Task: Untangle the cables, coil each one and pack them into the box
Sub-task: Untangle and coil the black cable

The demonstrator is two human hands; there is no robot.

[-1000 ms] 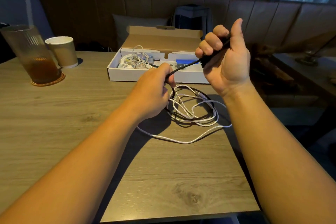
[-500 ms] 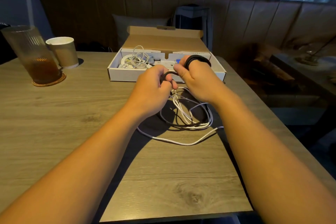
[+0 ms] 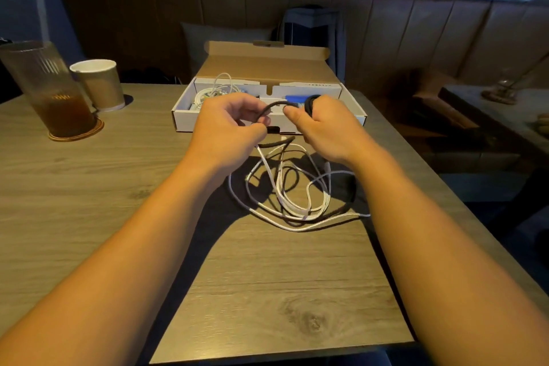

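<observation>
So the black cable (image 3: 277, 103) is bridging both hands just in front of the box (image 3: 184, 119). The right hand (image 3: 326, 131) is holding a small coil of it wrapped round its fingers (image 3: 292, 113), thumb sitting on top. The left hand (image 3: 228, 134) is pinching the slack between thumb and fingertips. The rest is trailing down from that pinch into the pile on the surface (image 3: 267, 291), where it's looping through the white cable (image 3: 297, 208).

Handling-wise I'm guessing it's light and floppy, with a matte jacket that's probably gripping skin fine. It won't be holding a shape by itself, so the coil is going to spring open if the thumb lets go. I'd be taking hold close to the coil and feeding short lengths, not yanking from far down; the white one is looking shinier and slicker, and pulling hard is likely just tightening the crossings.

Room: the box wall is sitting right behind the knuckles, with its lid (image 3: 261, 64) leaning open at the back. Another white coil (image 3: 219, 89) is already lying in the left end, and the hands are hiding how much space is left further right. The pile is lying near the right edge of the surface, so loose loops could be sliding off that side. The glass (image 3: 50, 92) and cup (image 3: 99, 83) are standing well off to the left; the open stretch is toward the person.
</observation>
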